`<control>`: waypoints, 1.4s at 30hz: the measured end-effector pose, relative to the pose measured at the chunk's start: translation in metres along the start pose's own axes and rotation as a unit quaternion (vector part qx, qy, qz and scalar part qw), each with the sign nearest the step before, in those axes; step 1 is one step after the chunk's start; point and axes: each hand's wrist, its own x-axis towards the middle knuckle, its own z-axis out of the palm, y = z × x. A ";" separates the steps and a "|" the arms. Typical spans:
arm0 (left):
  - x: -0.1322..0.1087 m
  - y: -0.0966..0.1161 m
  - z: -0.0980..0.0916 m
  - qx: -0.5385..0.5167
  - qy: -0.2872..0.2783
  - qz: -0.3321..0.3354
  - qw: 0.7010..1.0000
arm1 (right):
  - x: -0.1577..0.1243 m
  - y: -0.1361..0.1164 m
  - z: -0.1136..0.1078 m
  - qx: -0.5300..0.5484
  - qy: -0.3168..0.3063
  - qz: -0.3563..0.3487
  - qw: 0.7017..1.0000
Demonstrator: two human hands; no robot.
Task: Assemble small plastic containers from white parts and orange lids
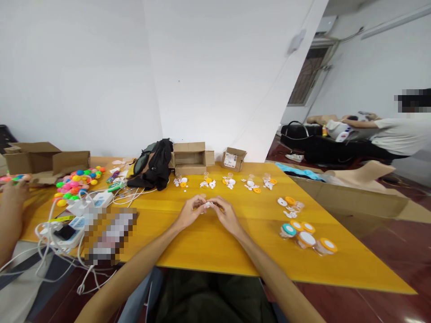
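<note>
Brown cardboard box (239,160) bears a white label (230,160), print too small to read. Left hand (191,212) and right hand (227,215), fingers curled, pinch a small white dark-flecked piece (209,205) over the yellow wooden table (208,249).

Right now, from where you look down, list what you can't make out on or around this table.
All in the head view:
Small white piece between the left hand and the right hand: exact shape; tiny, partly covered by fingers.
Flat, dark-edged rectangular object: surface; blurred by pixelation.
White paper label on the small brown cardboard box: wording; too small.
Another person's bare forearm: upper end; cut off by the left edge.
</note>
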 end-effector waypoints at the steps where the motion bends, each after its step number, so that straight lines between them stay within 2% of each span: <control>1: 0.000 0.000 0.000 -0.002 -0.001 0.001 1.000 | 0.000 0.000 0.000 -0.001 0.000 -0.003 1.000; 8: 0.000 -0.002 -0.001 0.008 -0.004 0.004 1.000 | -0.001 -0.001 0.000 -0.005 -0.003 0.018 1.000; 16: -0.002 -0.007 -0.002 0.055 -0.012 0.037 0.998 | -0.003 -0.001 0.000 -0.005 -0.006 0.031 0.999; 26: -0.003 -0.011 0.001 0.086 -0.027 0.064 0.994 | -0.015 -0.003 0.003 -0.035 0.041 0.066 0.996; 35: 0.004 -0.015 0.002 0.123 -0.027 0.067 0.990 | -0.015 0.004 0.002 -0.057 0.051 0.084 0.994; 42: 0.009 -0.016 0.003 0.187 -0.036 0.106 0.976 | -0.014 0.010 0.001 -0.015 0.084 0.148 0.985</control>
